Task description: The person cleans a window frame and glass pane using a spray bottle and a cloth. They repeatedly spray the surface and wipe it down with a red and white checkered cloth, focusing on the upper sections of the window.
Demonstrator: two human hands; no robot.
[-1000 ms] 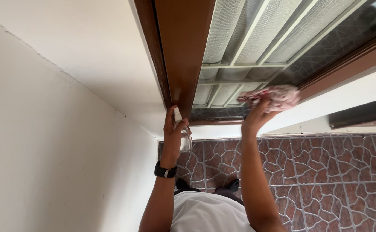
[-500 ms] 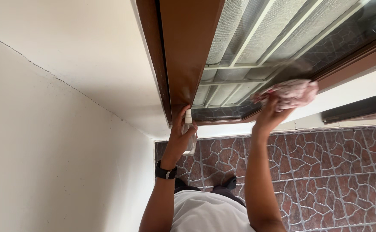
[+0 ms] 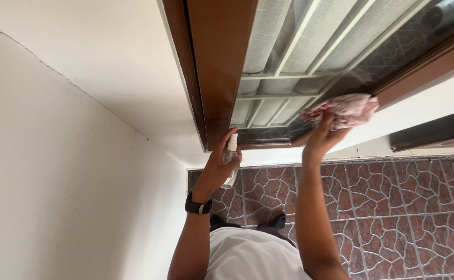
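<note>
Fingers [image 3: 324,126] slid cloth [image 3: 347,109] lower — bottle [image 3: 230,162] steady.

- Wall [image 3: 56,171] fills the left of the frame
- Window frame [image 3: 219,67] runs down from top centre, glass pane [image 3: 310,46] to its right
- Spray bottle [image 3: 230,161] in the left hand [image 3: 217,168], just below the frame's lower end
- Cloth [image 3: 346,110] under the right hand [image 3: 323,137], right of centre, against the pane's lower edge
- Tiled floor [image 3: 393,207] lies lower right
</note>
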